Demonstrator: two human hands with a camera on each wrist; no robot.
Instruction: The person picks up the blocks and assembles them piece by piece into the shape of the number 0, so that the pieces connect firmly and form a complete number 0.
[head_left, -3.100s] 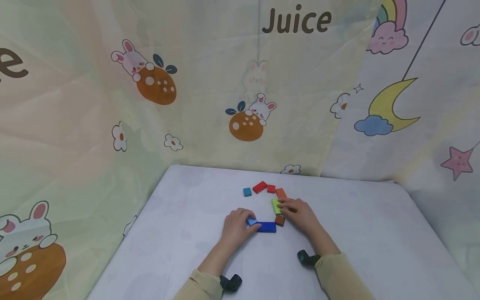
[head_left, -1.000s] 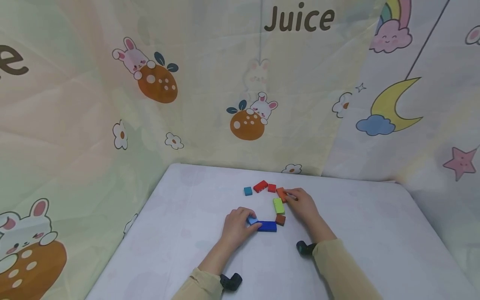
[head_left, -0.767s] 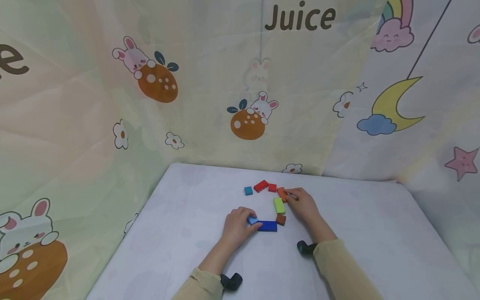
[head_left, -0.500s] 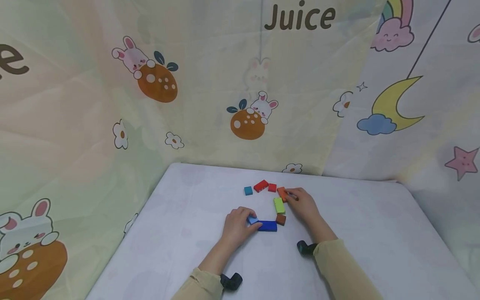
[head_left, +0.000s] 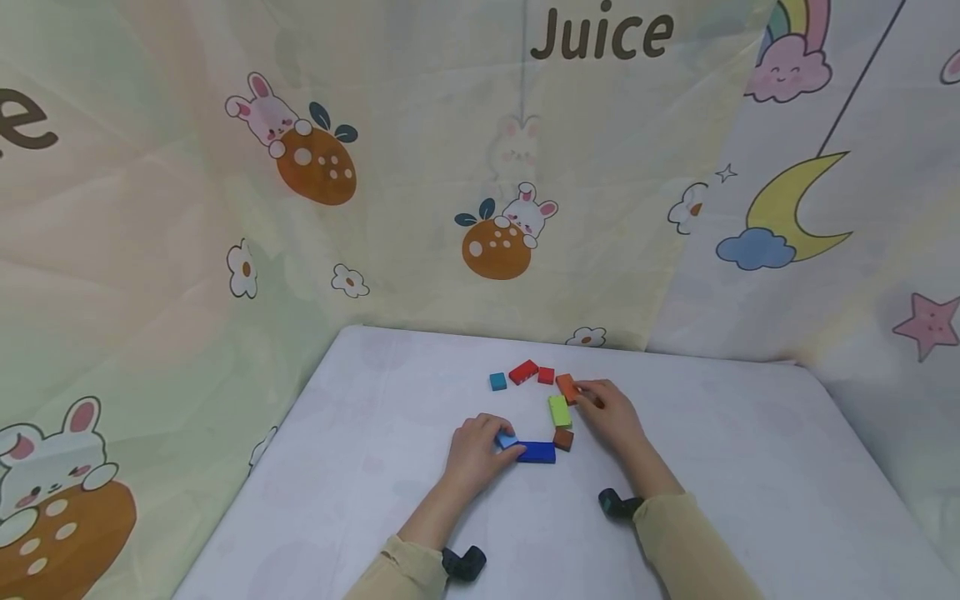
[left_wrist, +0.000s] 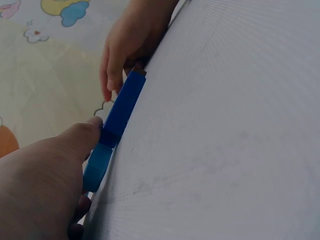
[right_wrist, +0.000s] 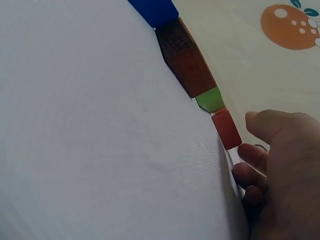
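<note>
Small coloured blocks lie in a curved row on the white table. My left hand pinches the light blue block, its thumb at the joint with the dark blue block. Beyond that come the brown block, the lime green block and the orange block. My right hand is at the orange block's right side, fingertips right at its edge. In the right wrist view the thumb stands apart from the block, the other fingers bent.
At the row's far end lie a small red block, a longer red block and a teal block, the teal one a little apart. A printed cloth hangs behind the table. Dark wrist cameras stick out from both sleeves.
My right hand has gone from the lime green block to the orange one farther back, then eased slightly to the right. The left hand has stayed on the light blue block.
</note>
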